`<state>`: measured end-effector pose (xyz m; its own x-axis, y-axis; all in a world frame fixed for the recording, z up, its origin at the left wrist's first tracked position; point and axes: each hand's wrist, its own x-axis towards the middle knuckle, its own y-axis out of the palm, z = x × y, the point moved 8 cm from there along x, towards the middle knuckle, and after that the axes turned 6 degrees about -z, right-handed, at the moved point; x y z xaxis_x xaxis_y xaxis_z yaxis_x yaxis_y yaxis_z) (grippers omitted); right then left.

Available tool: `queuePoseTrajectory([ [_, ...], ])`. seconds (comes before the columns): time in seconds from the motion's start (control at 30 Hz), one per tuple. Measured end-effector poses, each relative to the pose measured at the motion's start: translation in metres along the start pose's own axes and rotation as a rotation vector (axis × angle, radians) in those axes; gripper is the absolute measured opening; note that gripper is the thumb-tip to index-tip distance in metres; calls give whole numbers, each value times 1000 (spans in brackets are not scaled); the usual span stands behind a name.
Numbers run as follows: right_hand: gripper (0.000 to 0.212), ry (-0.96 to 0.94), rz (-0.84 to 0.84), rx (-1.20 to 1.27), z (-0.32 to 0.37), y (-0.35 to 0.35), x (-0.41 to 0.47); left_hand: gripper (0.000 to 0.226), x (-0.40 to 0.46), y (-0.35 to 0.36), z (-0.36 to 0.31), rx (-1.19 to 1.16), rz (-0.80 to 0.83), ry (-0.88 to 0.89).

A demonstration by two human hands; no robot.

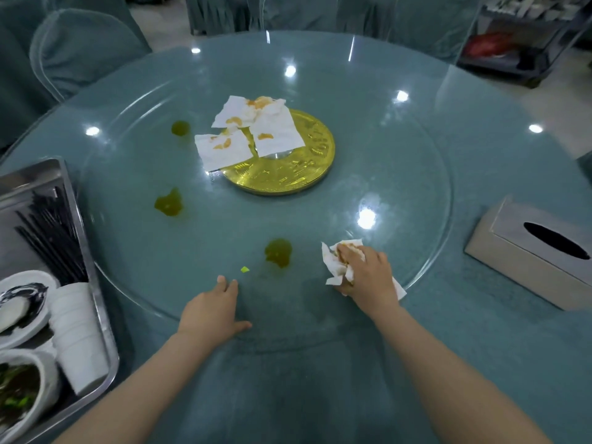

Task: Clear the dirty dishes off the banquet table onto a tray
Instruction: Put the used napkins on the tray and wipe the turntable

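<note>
The round banquet table under its teal cloth spreads out on every side of my grip, and over it lies the big clear glass turntable, hard, slick and smeared, so anything wet will skate on it. Well off to the left of my hands, at the table's edge, sits the rectangular steel tray, already holding the dirty dishes: a bundle of black chopsticks, a stack of white cups lying on its side, a white dish with dark markings and a white bowl of dark leftovers; I judge these stiff, breakable and heavy together, so the tray wants lifting by its rims, level. Far ahead of my grip, the gold round hub plate carries spread white napkins stained orange. To the right stands a silver tissue box, well apart. Three yellow-green oily puddles dot the glass; the nearest puddle lies just left of my right hand, which is curled over a crumpled, stained white paper napkin and presses it to the glass: soft, light, soaking, best kept bunched. My left hand rests flat and holds nothing, with a tiny green scrap just beyond its fingertips.
</note>
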<state>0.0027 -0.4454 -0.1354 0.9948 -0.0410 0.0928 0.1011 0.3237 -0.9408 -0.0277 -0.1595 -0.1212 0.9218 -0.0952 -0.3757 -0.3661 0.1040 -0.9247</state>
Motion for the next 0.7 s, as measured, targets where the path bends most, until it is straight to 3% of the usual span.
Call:
queuePoseTrajectory([
  [0.13, 49, -15, -132, 13, -6, -11, 12, 89, -1, 2, -10, 17, 15, 29],
  [0.2, 41, 7, -109, -2, -14, -12, 21, 85, 0, 2, -15, 2, 5, 50],
  [0.5, 30, 174, -57, -18, -55, -24, 49, 70, -4, 3, -38, -211, -17, 169],
  [0.7, 25, 217, -62, 83, -60, -36, 27, 69, -2, 2, -57, -234, -40, 209],
])
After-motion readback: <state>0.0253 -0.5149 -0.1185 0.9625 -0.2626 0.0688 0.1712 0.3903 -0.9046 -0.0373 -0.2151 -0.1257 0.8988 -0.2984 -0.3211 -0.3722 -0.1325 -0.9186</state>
